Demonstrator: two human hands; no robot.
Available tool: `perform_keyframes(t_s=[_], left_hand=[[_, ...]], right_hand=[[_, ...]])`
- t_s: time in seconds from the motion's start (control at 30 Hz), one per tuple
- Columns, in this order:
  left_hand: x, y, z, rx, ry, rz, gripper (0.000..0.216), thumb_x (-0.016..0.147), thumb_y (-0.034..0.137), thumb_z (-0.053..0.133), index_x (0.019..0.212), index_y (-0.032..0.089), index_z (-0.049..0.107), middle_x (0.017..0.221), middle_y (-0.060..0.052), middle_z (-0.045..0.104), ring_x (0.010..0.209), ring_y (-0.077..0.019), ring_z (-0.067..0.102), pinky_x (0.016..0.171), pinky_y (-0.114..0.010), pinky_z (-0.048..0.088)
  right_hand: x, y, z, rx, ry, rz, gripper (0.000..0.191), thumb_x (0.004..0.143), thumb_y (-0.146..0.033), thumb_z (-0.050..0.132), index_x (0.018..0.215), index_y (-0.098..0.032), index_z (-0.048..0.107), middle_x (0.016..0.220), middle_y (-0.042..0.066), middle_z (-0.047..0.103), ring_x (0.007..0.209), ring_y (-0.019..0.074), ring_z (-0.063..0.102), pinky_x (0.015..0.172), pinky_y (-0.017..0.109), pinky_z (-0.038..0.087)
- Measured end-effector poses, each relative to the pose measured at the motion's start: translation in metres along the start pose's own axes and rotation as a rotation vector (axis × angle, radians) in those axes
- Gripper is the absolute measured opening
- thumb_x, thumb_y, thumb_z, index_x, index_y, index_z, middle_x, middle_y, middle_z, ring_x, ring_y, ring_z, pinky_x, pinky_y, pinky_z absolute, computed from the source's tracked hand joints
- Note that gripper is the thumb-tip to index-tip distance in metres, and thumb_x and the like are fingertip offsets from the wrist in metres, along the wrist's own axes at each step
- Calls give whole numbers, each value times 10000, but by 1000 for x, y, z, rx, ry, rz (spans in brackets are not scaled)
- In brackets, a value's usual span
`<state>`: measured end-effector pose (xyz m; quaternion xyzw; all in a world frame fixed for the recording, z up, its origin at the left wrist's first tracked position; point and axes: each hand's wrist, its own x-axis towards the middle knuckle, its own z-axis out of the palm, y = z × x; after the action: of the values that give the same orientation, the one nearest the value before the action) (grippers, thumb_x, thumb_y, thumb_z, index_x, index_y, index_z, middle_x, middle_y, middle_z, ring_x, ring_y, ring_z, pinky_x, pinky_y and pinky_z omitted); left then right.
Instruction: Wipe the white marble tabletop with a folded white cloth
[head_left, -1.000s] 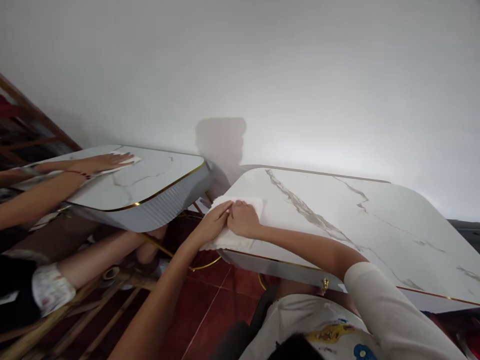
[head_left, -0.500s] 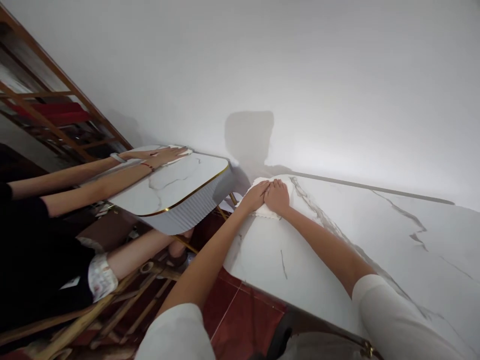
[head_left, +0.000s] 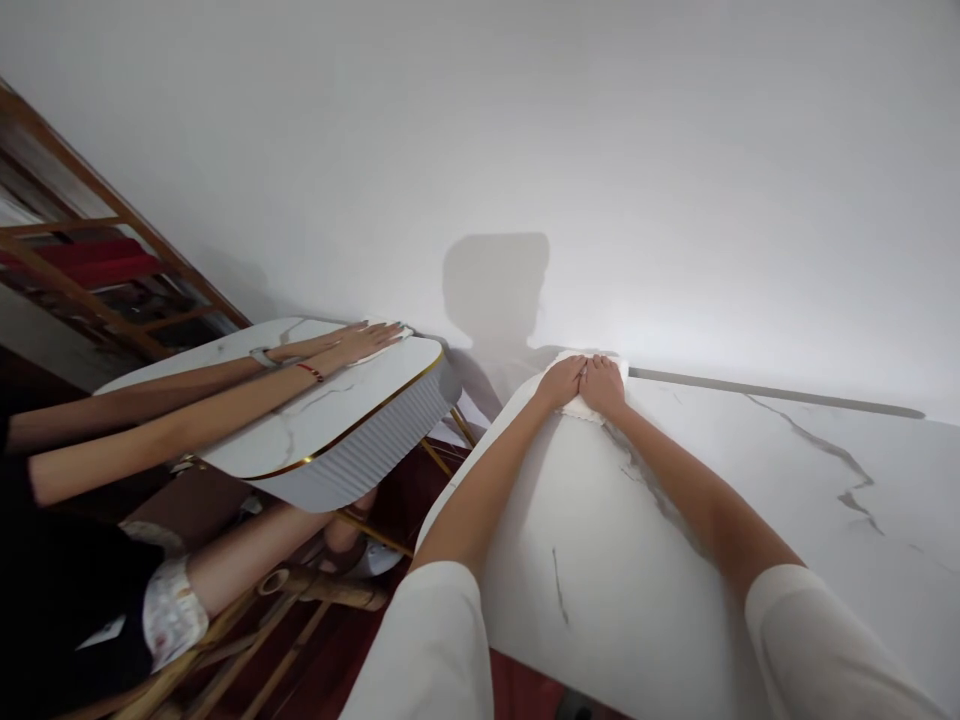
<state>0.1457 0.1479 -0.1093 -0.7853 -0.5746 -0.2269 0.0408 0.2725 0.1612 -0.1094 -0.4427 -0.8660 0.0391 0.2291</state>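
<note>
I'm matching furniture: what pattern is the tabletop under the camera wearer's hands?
The tabletop is white with greyish, marble-like veins, shown in the head view.

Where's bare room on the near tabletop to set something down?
On the near tabletop, the widest bare patch lies right of the right forearm, with the wall behind; another lies between that arm and the left forearm. It's crowded at the far edge, where the left hand and right hand rest side by side on the white cloth.
</note>
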Motion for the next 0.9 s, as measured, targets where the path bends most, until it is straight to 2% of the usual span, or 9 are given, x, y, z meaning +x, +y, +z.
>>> perform_keyframes(t_s=[0.17, 0.33, 0.43, 0.57, 0.73, 0.83, 0.9], left_hand=[[-36, 8, -5, 31, -36, 20, 442, 870, 180, 332, 1290, 119, 458, 1377, -121, 472, 1280, -212, 424, 1106, -387, 324], [-91, 8, -20, 70, -67, 31, 491, 866, 182, 303, 1334, 75, 409, 1417, -147, 420, 1328, -228, 364, 1128, -420, 287], [-129, 16, -34, 86, -56, 35, 497, 880, 198, 289, 1345, 61, 396, 1424, -161, 404, 1335, -229, 350, 1130, -434, 281], [-181, 39, -57, 119, -55, -17, 496, 890, 218, 291, 1363, 107, 390, 1422, -139, 414, 1325, -213, 367, 1117, -437, 308], [-236, 79, -77, 215, -78, -92, 522, 878, 215, 300, 1377, 77, 365, 1443, -169, 370, 1359, -253, 302, 1109, -490, 302], [-252, 101, -77, 273, -56, -141, 547, 855, 211, 325, 1381, 66, 361, 1450, -189, 348, 1379, -280, 249, 1105, -512, 293], [-251, 114, -71, 269, -65, -158, 558, 846, 209, 326, 1386, 71, 355, 1444, -194, 356, 1371, -277, 270, 1101, -505, 302]], right_hand=[[-35, -15, -8, 2, -33, -26, 516, 910, -213, 325, 1368, 17, 389, 1427, 192, 386, 1344, 283, 277, 1082, 405, 180], [-75, -54, -14, 22, -39, -73, 534, 893, -205, 338, 1365, 42, 377, 1424, 218, 378, 1335, 309, 285, 1079, 434, 173], [-103, -80, -19, 64, -51, -76, 552, 895, -216, 346, 1370, 64, 354, 1430, 243, 351, 1343, 319, 267, 1089, 439, 153], [-142, -110, -32, 123, -116, -122, 565, 898, -219, 341, 1383, 72, 324, 1448, 238, 317, 1358, 327, 236, 1095, 441, 152], [-188, -130, -49, 181, -155, -240, 560, 894, -200, 343, 1373, 90, 326, 1441, 252, 316, 1361, 314, 241, 1109, 446, 142], [-208, -125, -56, 176, -175, -325, 562, 883, -213, 361, 1367, 72, 355, 1436, 240, 335, 1361, 303, 252, 1121, 435, 133], [-216, -115, -60, 159, -194, -356, 566, 874, -210, 368, 1369, 66, 359, 1440, 232, 333, 1362, 302, 252, 1125, 431, 140]])
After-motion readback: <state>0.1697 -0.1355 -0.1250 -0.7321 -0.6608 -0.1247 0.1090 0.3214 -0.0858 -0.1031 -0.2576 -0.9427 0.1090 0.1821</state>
